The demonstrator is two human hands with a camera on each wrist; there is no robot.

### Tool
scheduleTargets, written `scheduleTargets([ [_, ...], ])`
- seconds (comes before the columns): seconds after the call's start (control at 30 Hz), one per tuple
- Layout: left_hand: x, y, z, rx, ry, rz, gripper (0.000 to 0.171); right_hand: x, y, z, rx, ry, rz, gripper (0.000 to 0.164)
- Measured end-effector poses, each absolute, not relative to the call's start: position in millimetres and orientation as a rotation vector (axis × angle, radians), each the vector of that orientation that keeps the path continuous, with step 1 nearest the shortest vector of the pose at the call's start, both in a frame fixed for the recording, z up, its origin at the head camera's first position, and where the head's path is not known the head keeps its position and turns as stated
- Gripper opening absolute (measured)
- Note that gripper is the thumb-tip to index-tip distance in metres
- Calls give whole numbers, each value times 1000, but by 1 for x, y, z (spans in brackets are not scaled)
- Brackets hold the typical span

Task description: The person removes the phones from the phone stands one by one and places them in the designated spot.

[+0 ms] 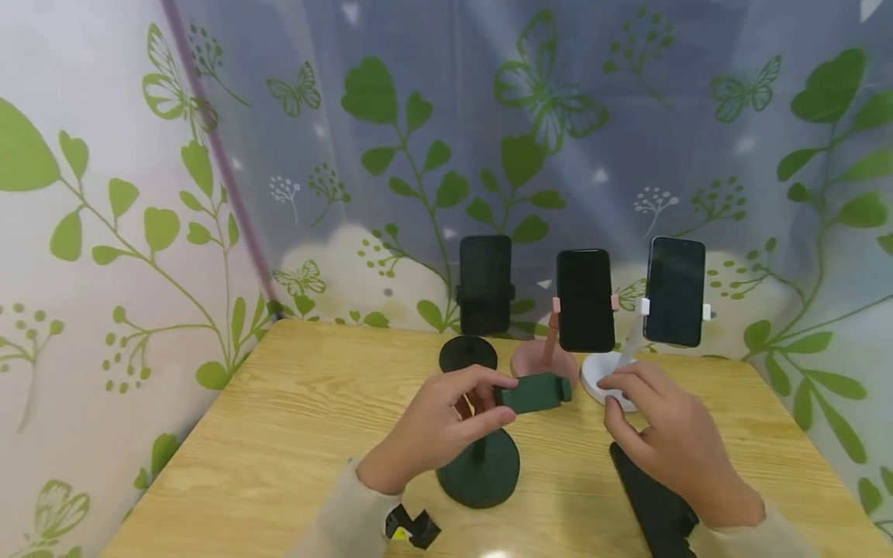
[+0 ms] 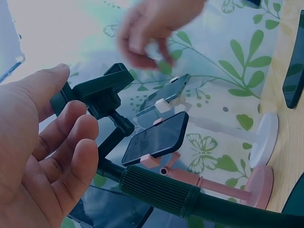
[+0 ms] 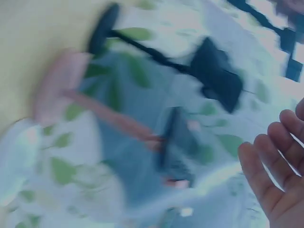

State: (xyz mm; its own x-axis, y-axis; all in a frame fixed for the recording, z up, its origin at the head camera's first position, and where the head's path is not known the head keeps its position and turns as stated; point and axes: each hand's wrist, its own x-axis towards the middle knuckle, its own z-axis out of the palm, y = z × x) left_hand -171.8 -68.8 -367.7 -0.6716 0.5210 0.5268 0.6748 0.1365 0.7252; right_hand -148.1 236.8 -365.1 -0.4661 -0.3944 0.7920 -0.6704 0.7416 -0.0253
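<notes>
My left hand (image 1: 446,418) grips the left end of the clamp of a dark green phone stand (image 1: 477,473), thumb and fingers bent around it. In the left wrist view the thumb (image 2: 52,90) lies against the end of the green clamp (image 2: 102,85), above the stand's ribbed stem (image 2: 154,187). The clamp holds no phone. My right hand (image 1: 673,438) hovers to the right of the clamp with fingers loosely bent and nothing in them. In the right wrist view its fingers (image 3: 266,166) are spread apart. A flat black object (image 1: 645,492) lies on the table beneath the right hand.
Behind my hands stand a black stand (image 1: 467,353) with a phone (image 1: 484,283), a pink stand (image 1: 533,356) with a phone (image 1: 584,298) and a white stand (image 1: 594,372) with a phone (image 1: 674,291). The wooden table (image 1: 293,434) meets a leaf-patterned curtain (image 1: 418,155).
</notes>
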Motion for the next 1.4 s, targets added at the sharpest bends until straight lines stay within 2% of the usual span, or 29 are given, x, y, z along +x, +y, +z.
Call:
scheduleTargets([
  [0.23, -173, -71, -369, -1217, -2249, -1600, 29, -136, 196, -334, 875, -1764, 695, 36],
  [0.43, -172, -73, -369, -1224, -2250, -1600, 29, -132, 177, -329, 918, -1601, 827, 32],
  [0.87, -172, -62, -361, -1253, -2271, -1605, 37, -140, 194, -339, 863, -1785, 669, 44],
  [1.17, -163, -67, -357, -982, -2432, -1680, 22, -150, 197, -344, 879, -1890, 672, 44],
  [1.4, -163, -69, -360, -983, -2518, -1887, 22, -155, 196, -347, 896, -1953, 661, 48],
])
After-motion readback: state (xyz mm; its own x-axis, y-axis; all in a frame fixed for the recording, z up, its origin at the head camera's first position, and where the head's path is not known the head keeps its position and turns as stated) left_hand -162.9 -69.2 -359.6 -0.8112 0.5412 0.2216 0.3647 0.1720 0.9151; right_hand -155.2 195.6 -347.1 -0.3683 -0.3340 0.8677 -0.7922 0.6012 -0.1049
